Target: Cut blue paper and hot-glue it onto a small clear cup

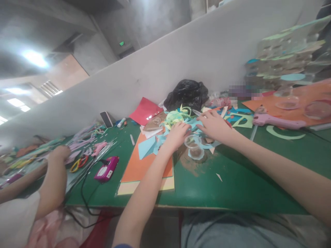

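My left hand [178, 137] lies on a heap of light blue paper scraps [194, 123], its fingers loosely stretched across them. Opposite it, my right hand [215, 124] rests on the heap's right side with fingers apart, touching blue scraps. Pale green paper strips [178, 116] are piled just behind both hands. In front of the fingers stands a small clear plastic cup [195, 148] on a brown smeared patch. A folded light blue paper piece [147, 147] lies left of my left hand, over orange sheets [141, 167]. Some fingertips are hidden among the scraps.
A black plastic bag [186, 94] sits against the grey partition [144, 74]. On the right is a pink glue gun [278, 121]; on the left, a purple box-shaped device [107, 168] and scissors [79, 163]. A co-worker's hand [60, 152] is at far left.
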Tool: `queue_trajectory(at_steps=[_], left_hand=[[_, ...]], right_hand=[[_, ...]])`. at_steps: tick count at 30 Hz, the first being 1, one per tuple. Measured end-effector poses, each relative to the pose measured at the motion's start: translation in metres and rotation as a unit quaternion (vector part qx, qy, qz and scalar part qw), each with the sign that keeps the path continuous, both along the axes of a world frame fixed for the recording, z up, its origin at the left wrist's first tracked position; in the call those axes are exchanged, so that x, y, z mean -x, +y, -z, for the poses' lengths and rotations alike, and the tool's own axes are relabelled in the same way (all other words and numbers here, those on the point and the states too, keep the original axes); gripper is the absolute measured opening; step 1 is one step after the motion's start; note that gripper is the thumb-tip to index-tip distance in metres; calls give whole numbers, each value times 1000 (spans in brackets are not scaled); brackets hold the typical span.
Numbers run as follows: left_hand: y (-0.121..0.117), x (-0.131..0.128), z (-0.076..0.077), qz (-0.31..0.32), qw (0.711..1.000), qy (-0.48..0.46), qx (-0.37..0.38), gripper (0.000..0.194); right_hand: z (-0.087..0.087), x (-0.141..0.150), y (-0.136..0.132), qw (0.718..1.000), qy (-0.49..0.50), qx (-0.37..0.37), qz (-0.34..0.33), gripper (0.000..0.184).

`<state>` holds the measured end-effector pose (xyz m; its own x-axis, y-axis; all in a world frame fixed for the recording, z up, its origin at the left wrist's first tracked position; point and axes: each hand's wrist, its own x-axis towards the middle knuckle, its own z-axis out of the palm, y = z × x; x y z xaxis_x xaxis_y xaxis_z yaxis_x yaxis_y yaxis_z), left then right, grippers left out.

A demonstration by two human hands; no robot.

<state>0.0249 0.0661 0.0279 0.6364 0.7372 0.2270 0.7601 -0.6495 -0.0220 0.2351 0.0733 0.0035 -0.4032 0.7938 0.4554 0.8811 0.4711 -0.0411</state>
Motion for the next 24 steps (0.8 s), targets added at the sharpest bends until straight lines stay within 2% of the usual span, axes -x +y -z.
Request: queue_trajectory(at_steps=[6,11,15,18,21,24], left_hand=[[-3,0,-4,11,1000,21,10,19],[0,3,1,42,999,-16,-4,18],[4,6,5,43,998,-34,-22,11],[7,8,6,20,995,-63,-73,10],[8,8,4,-21,981,-135,-138,24],[8,8,0,-47,961,-214,-167,40]], right_hand=[[8,16,-1,996,17,81,-40,38],[-5,17,-5,981,105,148,-73,36],[-19,15,-7,953,220,192,-79,31],[-27,11,-8,924,318,207,-50,33],[-37,7,-12,897,388,211,-9,36],[-45,8,-16,874,437,214,7,36]])
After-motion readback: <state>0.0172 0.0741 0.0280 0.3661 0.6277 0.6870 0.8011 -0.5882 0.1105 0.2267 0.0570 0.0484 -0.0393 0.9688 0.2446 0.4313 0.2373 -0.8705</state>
